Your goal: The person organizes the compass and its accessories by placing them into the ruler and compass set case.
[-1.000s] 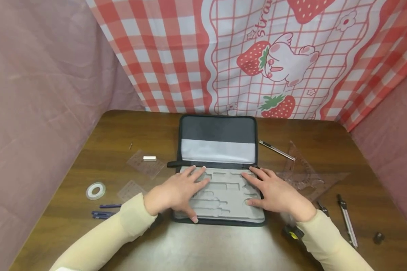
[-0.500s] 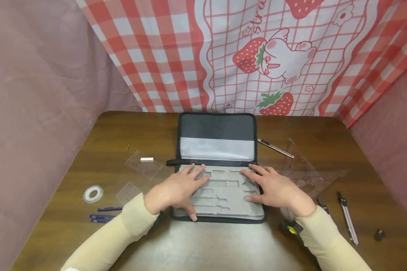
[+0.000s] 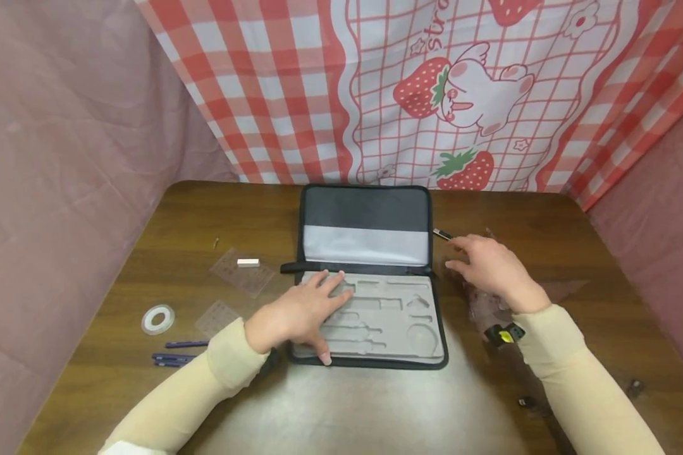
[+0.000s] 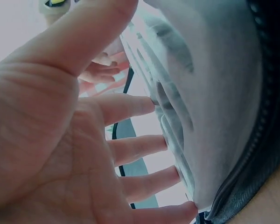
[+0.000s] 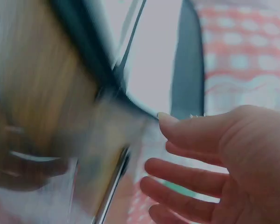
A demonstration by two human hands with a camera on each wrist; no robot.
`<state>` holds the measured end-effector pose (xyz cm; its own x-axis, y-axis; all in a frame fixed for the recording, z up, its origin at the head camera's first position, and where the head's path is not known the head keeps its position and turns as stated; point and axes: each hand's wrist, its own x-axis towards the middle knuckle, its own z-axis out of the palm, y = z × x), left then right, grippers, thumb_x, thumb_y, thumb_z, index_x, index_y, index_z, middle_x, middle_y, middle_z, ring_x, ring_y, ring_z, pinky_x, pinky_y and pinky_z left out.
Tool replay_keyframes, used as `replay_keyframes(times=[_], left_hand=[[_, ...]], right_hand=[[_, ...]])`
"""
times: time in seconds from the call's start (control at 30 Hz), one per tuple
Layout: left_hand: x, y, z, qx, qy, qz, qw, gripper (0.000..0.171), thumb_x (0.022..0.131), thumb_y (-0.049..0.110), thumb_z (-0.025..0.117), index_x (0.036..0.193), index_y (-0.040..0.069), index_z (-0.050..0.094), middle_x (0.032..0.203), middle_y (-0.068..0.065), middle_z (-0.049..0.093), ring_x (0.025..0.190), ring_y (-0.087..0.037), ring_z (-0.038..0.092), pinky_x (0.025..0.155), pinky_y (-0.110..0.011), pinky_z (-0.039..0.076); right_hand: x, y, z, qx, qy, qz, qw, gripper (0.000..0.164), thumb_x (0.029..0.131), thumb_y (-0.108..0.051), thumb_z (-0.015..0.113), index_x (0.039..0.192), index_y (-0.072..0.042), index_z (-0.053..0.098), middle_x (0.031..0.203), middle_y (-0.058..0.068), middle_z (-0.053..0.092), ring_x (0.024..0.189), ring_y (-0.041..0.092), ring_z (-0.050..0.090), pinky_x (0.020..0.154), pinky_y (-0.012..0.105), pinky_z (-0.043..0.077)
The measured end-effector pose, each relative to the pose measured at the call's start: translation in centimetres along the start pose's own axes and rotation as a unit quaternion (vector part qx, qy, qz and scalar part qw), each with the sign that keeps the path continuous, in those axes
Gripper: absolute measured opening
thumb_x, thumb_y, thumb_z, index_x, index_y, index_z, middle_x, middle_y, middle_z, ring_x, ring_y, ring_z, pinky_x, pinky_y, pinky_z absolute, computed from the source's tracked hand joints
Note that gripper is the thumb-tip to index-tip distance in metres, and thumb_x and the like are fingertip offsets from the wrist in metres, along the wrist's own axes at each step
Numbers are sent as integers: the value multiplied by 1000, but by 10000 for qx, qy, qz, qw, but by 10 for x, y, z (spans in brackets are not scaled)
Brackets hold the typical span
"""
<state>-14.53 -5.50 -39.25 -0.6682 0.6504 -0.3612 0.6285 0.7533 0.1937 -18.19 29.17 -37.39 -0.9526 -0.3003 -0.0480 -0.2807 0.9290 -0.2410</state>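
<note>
A dark zip case (image 3: 367, 205) lies unfolded on the table, its grey moulded insert (image 3: 395, 328) showing bare, shaped hollows. My left hand (image 3: 298, 316) rests on the insert's left part with fingers spread and the thumb at the front edge. In the left wrist view the fingertips (image 4: 161, 143) touch the insert. My right hand (image 3: 492, 265) is off the case, over the table to its right, fingers loosely bent around nothing. Its fingertips are close to a slim utility knife (image 3: 442, 234), mostly hidden by the hand in the head view; the right wrist view shows the knife (image 5: 113, 184) beyond the fingers.
Clear plastic set squares (image 3: 566, 291) lie partly under the right arm. On the left are a white eraser (image 3: 248, 263) on a clear template (image 3: 241, 275), a white ring-shaped roll (image 3: 158, 320) and several blue pens (image 3: 173, 359). A small dark piece (image 3: 635, 387) lies far right.
My right hand has lifted off the insert and moved right and back toward the utility knife, uncovering the round hollow. My left hand stays on the insert.
</note>
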Motion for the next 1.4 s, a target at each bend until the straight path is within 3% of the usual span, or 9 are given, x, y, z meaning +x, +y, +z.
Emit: replay_keyframes(times=[0.27,0.67,0.97,1.1,1.27,1.4], left_hand=[[1,-2,0,81,-127,-8,9999,121,58,60,89,157,22,31,166,-8,11,149,-38,14,108,-57,34],[-1,-3,4,138,-46,5,9999,121,57,64,87,157,24,31,165,-8,13,148,-38,16,104,-59,38],[1,-3,2,169,-63,-18,9998,122,57,65,86,157,25,30,165,-7,13,148,-37,16,103,-59,38],[1,-3,3,205,-51,8,9998,122,57,66,86,158,25,30,165,-8,13,147,-37,17,102,-58,40],[2,-3,3,243,-15,45,9997,123,57,67,85,158,25,30,165,-8,14,147,-37,17,102,-56,41],[2,-4,2,188,-81,37,9998,122,58,66,86,158,25,29,165,-8,13,147,-38,16,103,-56,40]], right_hand=[[31,35,7,21,-86,386,9992,41,89,-15,75,122,5,62,113,24,62,99,37,59,84,58,47],[63,47,19,296,-213,782,9963,27,91,-21,74,105,1,64,98,19,65,85,33,56,77,53,48],[72,48,22,-62,-181,650,9977,18,95,-16,67,89,-1,58,84,15,57,81,33,53,73,48,44],[70,45,21,-149,-214,656,9975,18,97,-15,63,92,1,58,86,16,57,82,34,54,74,49,45],[59,34,8,438,-23,819,9957,19,99,-15,60,105,2,55,90,18,59,81,32,54,72,47,46],[43,21,-4,894,404,641,9931,18,99,-14,62,108,1,57,94,18,61,81,33,53,70,46,45]])
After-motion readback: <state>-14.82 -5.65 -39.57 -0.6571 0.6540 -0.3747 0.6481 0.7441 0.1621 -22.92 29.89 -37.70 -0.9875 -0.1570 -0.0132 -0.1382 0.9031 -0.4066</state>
